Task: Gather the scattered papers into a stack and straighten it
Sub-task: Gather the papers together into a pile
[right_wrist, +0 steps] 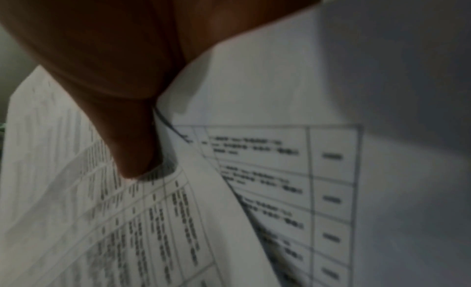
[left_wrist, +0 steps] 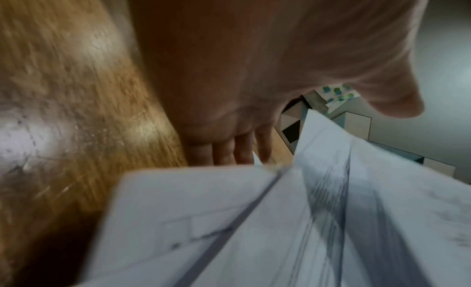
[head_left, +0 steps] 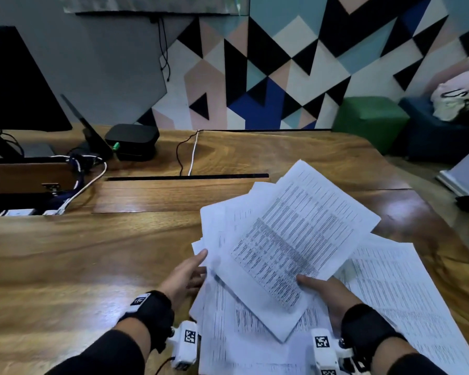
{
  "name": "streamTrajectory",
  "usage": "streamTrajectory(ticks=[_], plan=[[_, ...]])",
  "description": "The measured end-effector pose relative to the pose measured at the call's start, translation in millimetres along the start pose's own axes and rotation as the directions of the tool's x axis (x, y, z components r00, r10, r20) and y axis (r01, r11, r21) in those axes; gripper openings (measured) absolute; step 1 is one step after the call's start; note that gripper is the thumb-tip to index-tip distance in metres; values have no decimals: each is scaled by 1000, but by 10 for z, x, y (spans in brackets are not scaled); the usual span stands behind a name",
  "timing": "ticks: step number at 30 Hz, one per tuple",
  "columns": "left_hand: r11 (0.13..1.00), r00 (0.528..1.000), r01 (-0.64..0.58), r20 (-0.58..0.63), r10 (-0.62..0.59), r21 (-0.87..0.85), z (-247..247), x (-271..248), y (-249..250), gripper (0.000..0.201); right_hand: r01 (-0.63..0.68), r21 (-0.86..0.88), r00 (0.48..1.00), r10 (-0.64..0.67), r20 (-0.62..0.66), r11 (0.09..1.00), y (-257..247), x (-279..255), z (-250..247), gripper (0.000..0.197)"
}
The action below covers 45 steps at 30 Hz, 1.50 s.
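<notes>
Two hands are seen, the left hand at 7 o'clock and the right hand at 5 o'clock. Several overlapping papers are counted; the exact number cannot be told.

Our left hand: thumb extended forward on top of a sheaf of papers, fingers beneath, forearm in a dark sleeve. Our right hand: thumb pressed down on the same sheaf, fingers hidden below it; both wrists strapped in black bands.

Fanned papers held above loose sheets on tabletop; router box far left behind papers.
</notes>
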<state>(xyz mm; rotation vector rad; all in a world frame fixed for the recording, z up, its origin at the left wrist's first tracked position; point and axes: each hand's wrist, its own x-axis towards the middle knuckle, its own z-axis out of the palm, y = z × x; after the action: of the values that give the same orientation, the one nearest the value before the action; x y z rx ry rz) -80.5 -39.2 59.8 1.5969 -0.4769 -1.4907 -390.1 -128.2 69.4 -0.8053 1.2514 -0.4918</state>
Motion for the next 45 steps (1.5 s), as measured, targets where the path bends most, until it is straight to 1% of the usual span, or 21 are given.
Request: streamTrajectory(ticks=[2,3,4,9,11,13,16,20,22,26,29,30,31,33,34,36,37,39,41,43,45], plan=[[995,995,41,100,-32,-92,93,-65,55,61,-4,22,998,2,60,1000,-56,-44,42,34],[990,991,60,130,-43,-126,139,-94,88,44,-8,20,997,6,83,1000,-67,-57,63,35],[988,986,74,155,-52,-136,169,-119,121,39,-5,11,996,4,91,1000,-69,-69,86,37],[969,971,91,236,-35,-229,126,-130,172,56,15,-36,990,-10,138,999,-142,-36,100,50],[962,959,94,283,-18,-256,72,-123,175,70,56,-93,994,-47,100,994,-202,-21,118,35],[959,952,87,305,-1,-268,56,-124,170,72,101,-181,995,-99,19,978,-240,14,129,26],[963,972,69,237,-6,-259,95,-150,101,75,101,-303,993,-117,-34,948,-233,39,185,10],[923,990,114,123,-74,-366,145,-194,-75,46,43,-341,997,-64,-51,939,-115,77,275,19],[938,990,121,106,-91,-325,166,-218,-161,50,29,-342,998,-46,-41,939,-54,108,310,21],[996,999,48,-15,-49,-72,165,-190,-186,61,66,-429,997,-42,66,901,-57,98,415,23],[997,999,17,-47,-21,-71,77,-156,-107,67,139,-323,985,-95,147,936,-138,50,412,16],[995,999,5,-44,-10,-103,27,-160,-67,71,145,-256,985,-115,127,956,-154,45,381,13],[988,999,-6,-52,-2,-153,-35,-154,-39,67,134,-203,991,-125,58,970,-172,59,332,19],[977,991,-41,-135,13,-207,-155,-164,17,40,73,-170,975,-107,-197,983,-132,160,167,42],[979,978,-60,-208,19,-193,-225,-145,15,32,43,-237,941,-120,-318,971,-102,206,74,47],[992,932,-79,-361,39,-97,-398,-57,-36,31,-104,-488,892,-137,-431,866,-37,291,-72,45],[996,911,-77,-409,51,-47,-471,-11,-72,32,-198,-583,882,-117,-457,788,-15,305,-98,55],[998,884,-50,-464,57,28,-563,51,-135,34,-333,-693,866,-84,-494,640,35,316,-79,85],[997,863,-33,-502,60,63,-587,73,-189,31,-377,-771,864,-105,-492,513,66,282,22,98],[998,842,-19,-537,52,67,-576,67,-216,29,-398,-800,868,-99,-487,449,100,275,129,94],[999,833,-21,-552,46,50,-557,66,-248,29,-432,-774,860,-44,-508,463,94,292,193,88]])
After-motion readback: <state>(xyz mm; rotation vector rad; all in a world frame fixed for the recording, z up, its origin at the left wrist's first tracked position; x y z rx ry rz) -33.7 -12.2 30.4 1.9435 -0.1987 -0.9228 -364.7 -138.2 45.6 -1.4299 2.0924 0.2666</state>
